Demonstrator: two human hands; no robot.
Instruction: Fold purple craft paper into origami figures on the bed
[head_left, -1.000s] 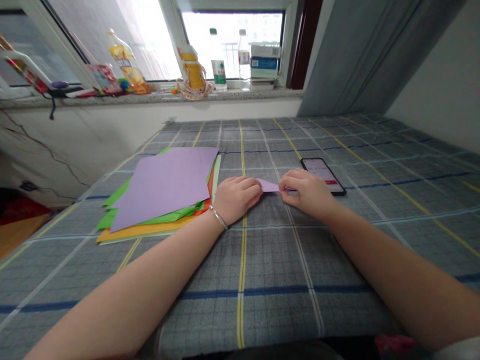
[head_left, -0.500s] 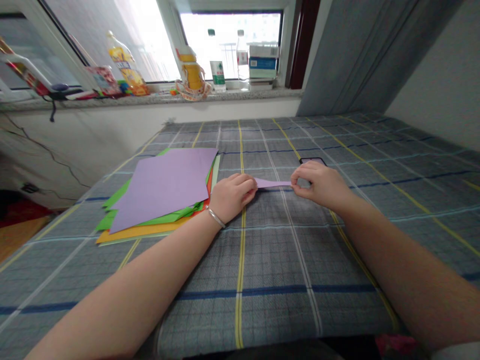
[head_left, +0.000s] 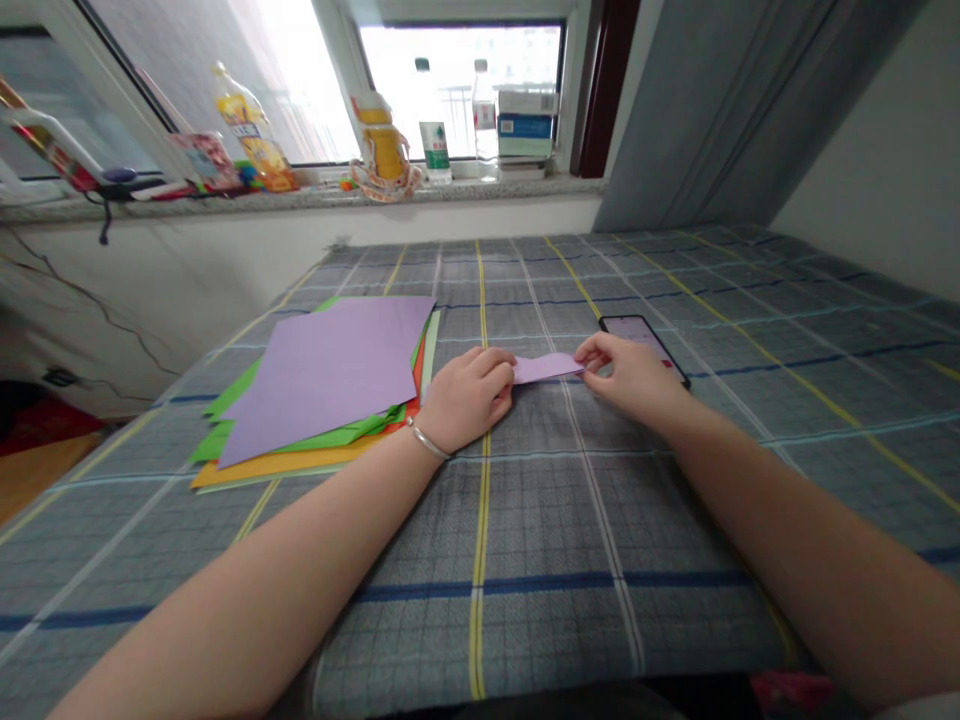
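A smartphone [head_left: 643, 340] is lying on the checked bedsheet [head_left: 570, 620] just beyond the grip and to its right, its screen lit. Left of the grip, a stack of craft paper [head_left: 322, 385] is resting on the same bedsheet, with a lilac sheet on top and green, orange and yellow edges showing beneath. Well beyond the grip, a stone windowsill [head_left: 300, 197] is holding a yellow-labelled plastic bottle [head_left: 382, 145], two water bottles [head_left: 486, 120] and stacked boxes [head_left: 526, 125]. A grey curtain [head_left: 720, 110] is hanging beyond and right of the grip.
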